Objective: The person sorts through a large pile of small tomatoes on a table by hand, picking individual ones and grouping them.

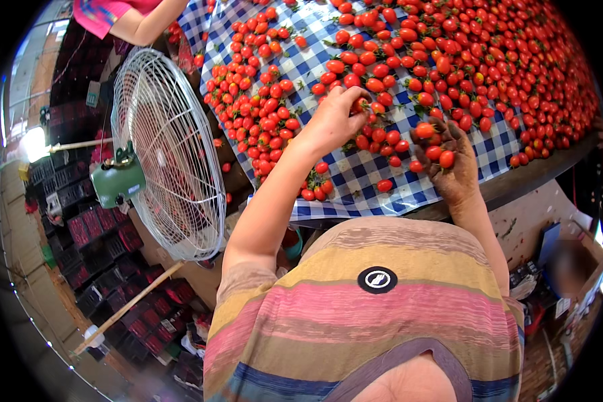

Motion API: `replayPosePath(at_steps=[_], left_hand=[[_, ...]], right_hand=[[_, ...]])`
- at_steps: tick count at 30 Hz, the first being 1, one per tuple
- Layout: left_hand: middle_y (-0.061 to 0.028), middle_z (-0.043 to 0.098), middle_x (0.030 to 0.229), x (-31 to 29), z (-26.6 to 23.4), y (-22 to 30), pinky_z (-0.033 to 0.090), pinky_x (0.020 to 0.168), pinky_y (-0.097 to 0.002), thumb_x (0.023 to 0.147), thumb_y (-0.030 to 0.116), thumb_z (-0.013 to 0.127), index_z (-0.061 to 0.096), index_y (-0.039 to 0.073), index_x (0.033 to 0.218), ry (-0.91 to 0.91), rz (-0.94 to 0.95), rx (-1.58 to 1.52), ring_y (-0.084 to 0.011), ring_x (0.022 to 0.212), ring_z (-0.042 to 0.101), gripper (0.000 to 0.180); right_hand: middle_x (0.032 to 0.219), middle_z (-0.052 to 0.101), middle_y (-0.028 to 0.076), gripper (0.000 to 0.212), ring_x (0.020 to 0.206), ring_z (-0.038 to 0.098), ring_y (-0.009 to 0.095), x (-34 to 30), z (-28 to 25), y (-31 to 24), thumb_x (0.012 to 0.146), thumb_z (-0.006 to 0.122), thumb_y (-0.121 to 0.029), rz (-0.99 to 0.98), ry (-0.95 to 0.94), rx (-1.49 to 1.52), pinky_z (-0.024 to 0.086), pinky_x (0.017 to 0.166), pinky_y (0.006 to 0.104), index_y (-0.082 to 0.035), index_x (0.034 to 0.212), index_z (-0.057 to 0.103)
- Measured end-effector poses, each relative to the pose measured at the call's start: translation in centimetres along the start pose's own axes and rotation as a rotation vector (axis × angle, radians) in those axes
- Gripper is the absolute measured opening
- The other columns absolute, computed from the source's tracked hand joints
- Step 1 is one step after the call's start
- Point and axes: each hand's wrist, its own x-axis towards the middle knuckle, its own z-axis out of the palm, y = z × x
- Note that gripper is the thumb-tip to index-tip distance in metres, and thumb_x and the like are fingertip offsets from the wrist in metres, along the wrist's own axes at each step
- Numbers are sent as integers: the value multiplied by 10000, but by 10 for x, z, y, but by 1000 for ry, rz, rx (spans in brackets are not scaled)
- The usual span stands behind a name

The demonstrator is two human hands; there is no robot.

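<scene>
Small oval cherry tomatoes (pixel 459 57), red with some green stems, lie spread over a blue-and-white checked cloth (pixel 362 177). My left hand (pixel 335 117) reaches over the middle of the cloth, its thumb and fingers pinched on a cherry tomato (pixel 362 104) that shows partly at the fingertips. To its right, my right hand (pixel 457 175) is turned palm up with curled, dark-stained fingers. Several cherry tomatoes (pixel 434 153) rest in that palm. Loose tomatoes (pixel 380 137) lie on the cloth between the two hands.
A caged fan (pixel 171 154) with a green motor stands close by the table's left side. Beyond it are stacked dark crates (pixel 104 228). Another person's arm (pixel 151 23) in a pink sleeve reaches in at the upper left. The table's dark edge (pixel 536 167) curves along the right.
</scene>
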Motion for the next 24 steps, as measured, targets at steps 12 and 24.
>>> replayPosePath(at_steps=[12, 24], left_hand=[[-149, 584, 1209, -29, 32, 7, 557, 858, -400, 707, 237, 841, 519, 47, 1340, -62, 175, 626, -329, 1103, 595, 735], [-111, 589, 1006, -15, 79, -1, 511, 726, -413, 792, 156, 698, 617, 91, 1070, 73, 330, 569, -297, 891, 643, 297]], right_hand=[[1347, 541, 154, 434, 1218, 541, 295, -31, -15, -18, 992, 583, -405, 141, -305, 322, 585, 637, 357, -85, 1283, 615], [1441, 532, 172, 524, 1280, 524, 298, -204, -269, -123, 995, 601, -281, -391, 592, -973, 453, 1033, 446, -74, 1463, 486]])
